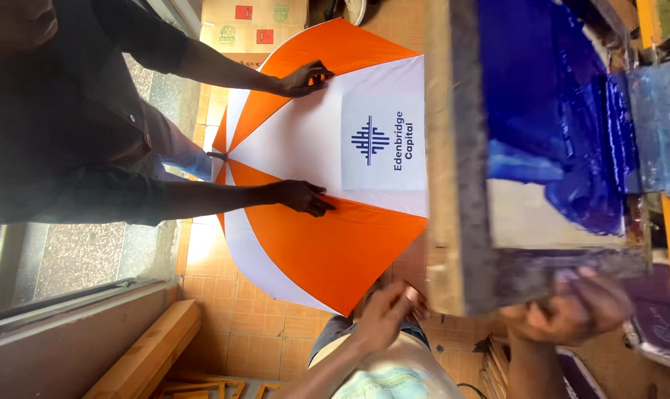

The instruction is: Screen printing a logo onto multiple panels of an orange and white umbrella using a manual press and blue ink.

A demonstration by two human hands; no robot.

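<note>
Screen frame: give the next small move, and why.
Probably tilt the screen frame clear of the umbrella: left hand and right hand grip its edge, blue ink sits inside, and the white panel under a co-worker's hands already bears a blue print.

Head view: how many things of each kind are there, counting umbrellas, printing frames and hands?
Umbrella: 1
Wooden frame: 1
Wearer's hands, gripping the frame: 2
Co-worker's hands, pressed on the umbrella: 2
Total: 6
</note>
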